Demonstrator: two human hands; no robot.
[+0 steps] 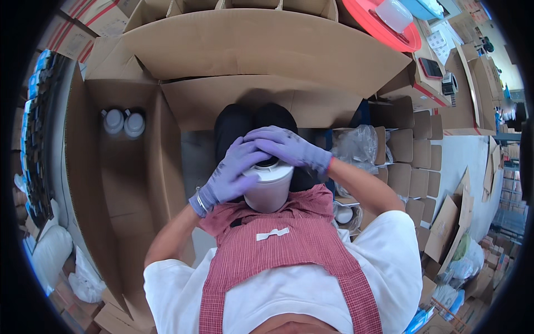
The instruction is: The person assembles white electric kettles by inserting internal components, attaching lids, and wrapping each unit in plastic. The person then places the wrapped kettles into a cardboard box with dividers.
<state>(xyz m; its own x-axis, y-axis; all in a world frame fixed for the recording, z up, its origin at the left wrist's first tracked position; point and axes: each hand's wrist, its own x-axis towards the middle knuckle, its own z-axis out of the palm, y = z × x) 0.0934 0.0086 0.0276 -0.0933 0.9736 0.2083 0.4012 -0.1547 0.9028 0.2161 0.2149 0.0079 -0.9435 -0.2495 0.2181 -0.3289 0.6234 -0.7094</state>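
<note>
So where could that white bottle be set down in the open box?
The open cardboard box holds just two white bottles in its far corner; the floor nearer the person is bare. Right of the hands, plastic bags and small boxes crowd.

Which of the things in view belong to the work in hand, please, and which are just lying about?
In hand:
- white jar, gripped by the left hand and right hand in purple gloves
- open carton holding two capped white bottles

Lying about:
- red round tray
- clear plastic bag
- phone
</note>
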